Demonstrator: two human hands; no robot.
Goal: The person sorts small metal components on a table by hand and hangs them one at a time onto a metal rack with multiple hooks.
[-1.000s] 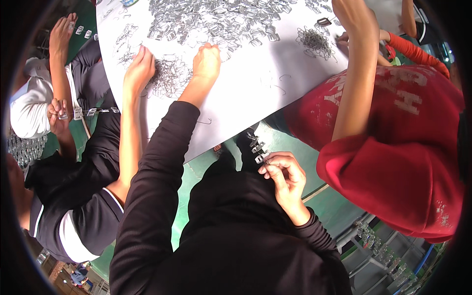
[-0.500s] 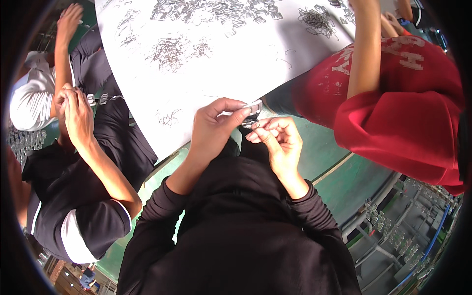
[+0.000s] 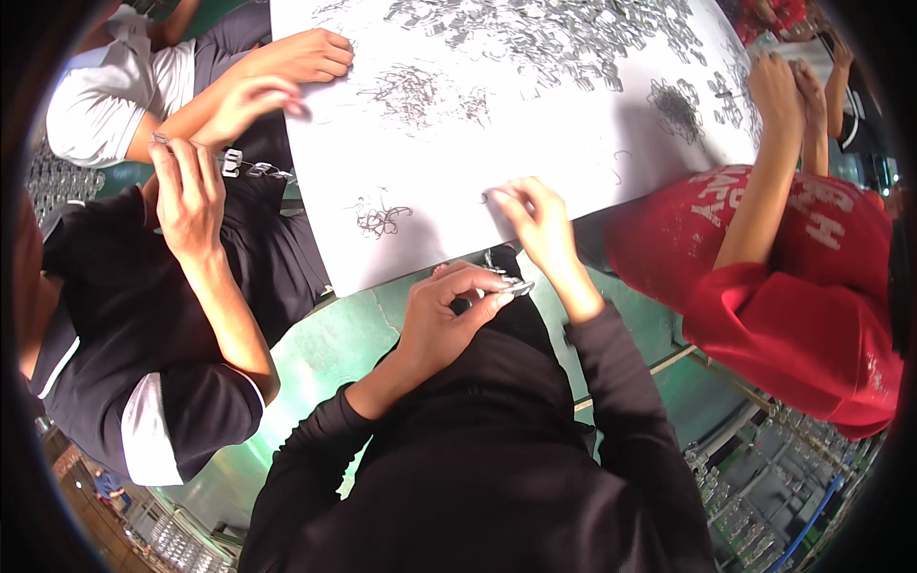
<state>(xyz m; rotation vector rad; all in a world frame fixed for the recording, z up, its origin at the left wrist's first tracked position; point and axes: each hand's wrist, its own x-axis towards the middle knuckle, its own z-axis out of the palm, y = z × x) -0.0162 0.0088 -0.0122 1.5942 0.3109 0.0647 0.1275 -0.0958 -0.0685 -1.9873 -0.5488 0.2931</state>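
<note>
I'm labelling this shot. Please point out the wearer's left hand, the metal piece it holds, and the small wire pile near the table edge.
Left hand (image 3: 437,320), head view: middle of the hand.
Metal piece (image 3: 518,288), head view: its exposed outer end.
Small wire pile (image 3: 378,222), head view: its tangled middle.

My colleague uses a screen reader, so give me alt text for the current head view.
The camera wearer's left hand pinches a small metal piece; the right hand is over the near edge of a white table bearing scattered metal pieces and thin wires. Co-workers flank the wearer.
</note>
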